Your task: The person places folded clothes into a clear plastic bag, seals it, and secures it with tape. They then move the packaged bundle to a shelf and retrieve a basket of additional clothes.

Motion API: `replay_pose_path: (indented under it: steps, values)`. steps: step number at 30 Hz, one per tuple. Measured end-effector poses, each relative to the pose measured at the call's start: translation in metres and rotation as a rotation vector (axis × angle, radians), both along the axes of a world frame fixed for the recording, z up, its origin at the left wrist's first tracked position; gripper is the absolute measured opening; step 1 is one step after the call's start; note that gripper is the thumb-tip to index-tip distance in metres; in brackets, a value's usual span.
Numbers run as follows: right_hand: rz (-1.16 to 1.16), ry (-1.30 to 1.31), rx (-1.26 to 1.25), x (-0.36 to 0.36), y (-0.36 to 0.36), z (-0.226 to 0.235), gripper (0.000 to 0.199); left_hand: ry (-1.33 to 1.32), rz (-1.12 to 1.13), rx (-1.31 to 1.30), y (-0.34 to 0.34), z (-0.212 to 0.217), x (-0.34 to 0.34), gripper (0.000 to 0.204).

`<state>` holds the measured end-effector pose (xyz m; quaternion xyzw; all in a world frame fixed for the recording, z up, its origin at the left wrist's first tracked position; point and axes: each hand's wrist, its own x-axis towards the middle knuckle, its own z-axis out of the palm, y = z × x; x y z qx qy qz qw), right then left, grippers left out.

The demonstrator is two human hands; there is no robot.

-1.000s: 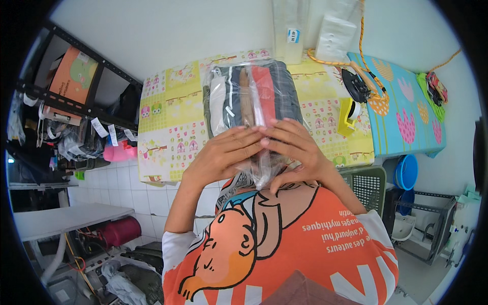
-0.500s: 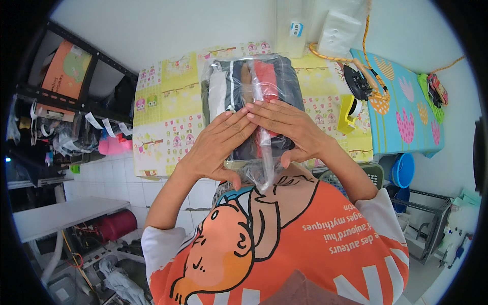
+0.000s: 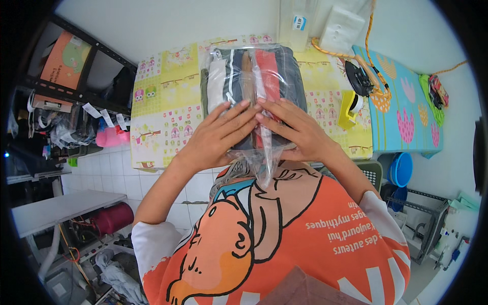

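A clear plastic bag (image 3: 291, 66) of folded clothes lies on the table in front of me, its loose end hanging toward my body. Through the film show a white garment (image 3: 217, 84), a red one (image 3: 269, 76) and several dark ones. My left hand (image 3: 216, 133) rests on the bag's near left part, fingers stretched out flat. From the right, my right hand (image 3: 301, 127) lies on it the same way. The fingertips of both hands nearly meet over the middle of the bag. Both thumbs are mostly hidden at its near edge.
A patterned yellow cloth (image 3: 168, 109) covers the table. To the right are a yellow tape dispenser (image 3: 347, 111), a black iron (image 3: 358, 79) with an orange cord, and a blue flowered ironing surface (image 3: 401, 101). A blue bucket (image 3: 401, 170) stands below; a black metal shelf (image 3: 76, 99) is at left.
Both hands have spread slightly outward on the bag, and the thumbs have slipped down toward its near edge. The bag sits slightly higher in view.
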<state>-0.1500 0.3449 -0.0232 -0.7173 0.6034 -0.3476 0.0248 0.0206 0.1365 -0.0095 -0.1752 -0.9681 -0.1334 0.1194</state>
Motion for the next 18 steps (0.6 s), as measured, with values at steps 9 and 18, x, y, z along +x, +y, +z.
replay_pose_path:
  steps: [9, 18]
  values:
    - [0.131, -0.016, 0.063, 0.003, 0.008, 0.018, 0.044, 0.368, -0.077, 0.313, 0.032, -0.024, 0.013, 0.038]
    - [0.139, 0.011, -0.180, 0.006, 0.010, 0.025, 0.017, 0.237, 0.004, 0.154, 0.043, -0.009, 0.003, 0.036]
